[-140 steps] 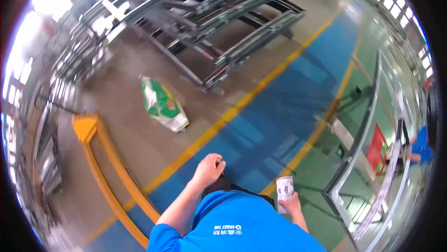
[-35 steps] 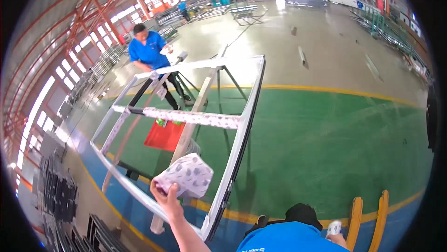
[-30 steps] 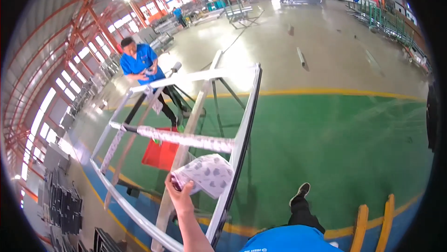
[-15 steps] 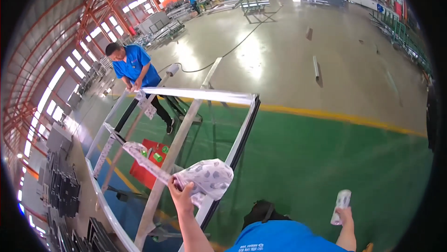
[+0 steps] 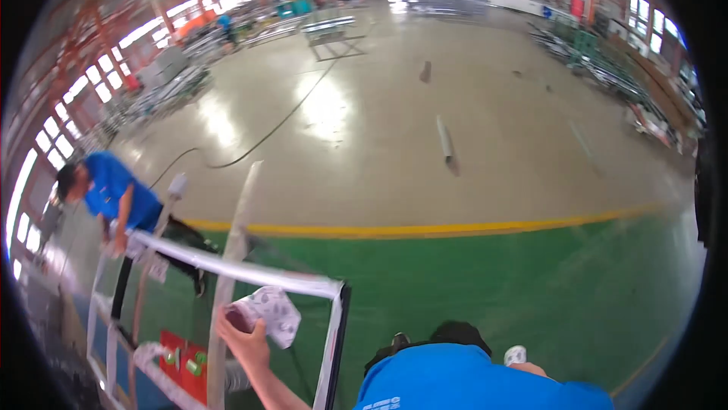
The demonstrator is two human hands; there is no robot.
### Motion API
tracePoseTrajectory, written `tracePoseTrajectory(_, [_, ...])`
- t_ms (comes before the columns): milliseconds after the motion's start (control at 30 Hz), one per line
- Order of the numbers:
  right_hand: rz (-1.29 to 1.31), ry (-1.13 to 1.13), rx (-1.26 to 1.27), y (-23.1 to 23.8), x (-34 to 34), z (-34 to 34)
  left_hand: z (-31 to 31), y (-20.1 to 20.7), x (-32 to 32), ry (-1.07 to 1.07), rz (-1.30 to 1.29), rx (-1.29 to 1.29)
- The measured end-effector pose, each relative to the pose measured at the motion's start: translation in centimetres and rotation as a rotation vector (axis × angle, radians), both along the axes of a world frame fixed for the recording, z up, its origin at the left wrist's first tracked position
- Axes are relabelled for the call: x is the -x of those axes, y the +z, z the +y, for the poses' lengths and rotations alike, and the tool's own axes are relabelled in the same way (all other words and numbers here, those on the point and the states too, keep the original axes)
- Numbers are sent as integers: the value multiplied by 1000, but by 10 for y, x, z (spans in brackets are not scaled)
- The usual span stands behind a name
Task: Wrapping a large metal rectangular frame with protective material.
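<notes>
Clasping a patterned roll [image 5: 276, 314], left hand [image 5: 249, 340] curled round its end, right hand [image 5: 529, 369] clamped on a white roll [image 5: 515, 354].

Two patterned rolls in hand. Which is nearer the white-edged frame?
The patterned roll in the left hand: it appears inside the outline of the frame. The other roll, in the right hand, is well off to the right.

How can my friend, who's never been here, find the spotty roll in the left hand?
Find the big white frame at lower left, over the green floor. Within its outline in the picture, the left hand holds the pale, grey-spotted roll. Unlike the other roll, in the right hand, its hollow, pinkish end shows.
</notes>
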State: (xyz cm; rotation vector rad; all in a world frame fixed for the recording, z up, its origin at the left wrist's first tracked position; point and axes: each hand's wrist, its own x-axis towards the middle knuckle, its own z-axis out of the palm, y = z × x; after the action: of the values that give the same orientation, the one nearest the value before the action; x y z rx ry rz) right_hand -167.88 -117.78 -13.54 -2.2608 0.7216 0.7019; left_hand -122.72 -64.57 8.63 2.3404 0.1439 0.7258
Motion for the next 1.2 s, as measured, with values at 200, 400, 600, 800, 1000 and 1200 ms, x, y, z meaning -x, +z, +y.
tracePoseTrajectory(200, [332, -749, -200, -45, -94, -39, -131, 99, -128, -534, -214, -211])
tracePoseTrajectory(400, [394, -816, -177, -113, -290, -185, -278, 150, -215, -1105, 151, 440])
tracePoseTrajectory(600, [16, -619, -114, -69, -667, -327, -363, 199, -334, -745, 360, 740])
tracePoseTrajectory(800, [-121, -523, -89, -29, -978, -335, -381, 177, -507, -853, -76, 371])
tracePoseTrajectory(1000, [50, -310, -309, -85, -1043, -283, -323, 154, -607, -603, -268, 214])
tracePoseTrajectory(1200, [300, -547, -586, -39, -1109, -240, -273, 157, -733, -162, 96, 1149])
